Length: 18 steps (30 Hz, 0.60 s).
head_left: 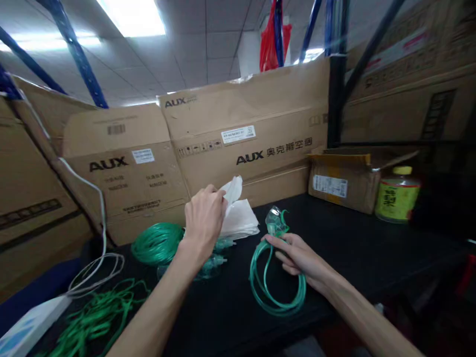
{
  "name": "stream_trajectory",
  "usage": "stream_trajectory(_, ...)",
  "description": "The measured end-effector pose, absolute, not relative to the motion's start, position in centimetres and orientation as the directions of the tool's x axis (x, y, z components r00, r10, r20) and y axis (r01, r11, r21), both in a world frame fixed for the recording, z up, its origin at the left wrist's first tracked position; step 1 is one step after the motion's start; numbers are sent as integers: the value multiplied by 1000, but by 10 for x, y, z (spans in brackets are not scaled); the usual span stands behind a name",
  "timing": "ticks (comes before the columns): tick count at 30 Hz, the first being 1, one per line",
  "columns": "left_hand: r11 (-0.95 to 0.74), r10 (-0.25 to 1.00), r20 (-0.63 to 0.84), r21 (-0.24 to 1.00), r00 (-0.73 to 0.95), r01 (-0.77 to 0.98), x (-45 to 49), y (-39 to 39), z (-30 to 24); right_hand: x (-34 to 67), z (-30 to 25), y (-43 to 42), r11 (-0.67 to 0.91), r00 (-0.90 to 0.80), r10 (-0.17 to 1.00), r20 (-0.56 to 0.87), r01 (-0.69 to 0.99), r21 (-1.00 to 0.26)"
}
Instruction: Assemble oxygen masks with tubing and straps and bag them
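A: Fingers [214, 194] of my left hand [203, 218] pinch the top sheet of the white bag stack [243, 220]. My right hand [297, 258] curls round a green tube coil [277, 297] with its clear mask [274, 220], mid-desk, near me.
B: Progress?
A: That coil's in no bag. A wound bundle [158, 242] and loose tubing [96, 317] lie left, bare too.
B: Room?
A: Black desk [364, 248], cardboard boxes [245, 134] far, yellow-lidded jar [397, 194] right, ceiling lights on.
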<state>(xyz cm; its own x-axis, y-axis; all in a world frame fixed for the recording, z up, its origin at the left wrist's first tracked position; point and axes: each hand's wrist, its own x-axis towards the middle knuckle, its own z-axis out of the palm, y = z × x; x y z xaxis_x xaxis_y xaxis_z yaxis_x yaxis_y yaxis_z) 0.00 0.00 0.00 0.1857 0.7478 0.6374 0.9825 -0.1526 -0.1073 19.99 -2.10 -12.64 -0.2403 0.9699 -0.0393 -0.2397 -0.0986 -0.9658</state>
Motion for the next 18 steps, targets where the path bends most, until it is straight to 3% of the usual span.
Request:
stream_trajectory(10, -257, 783, 584, -4, 211, 966, -8, -24, -61, 199, -77, -57, -41, -306, 952, 30, -223, -974)
stream_trajectory(18, -336, 802, 547, 80, 240, 939, -15, -27, -83, 182, -92, -33, 87, 88, 995, 56, -413, -907)
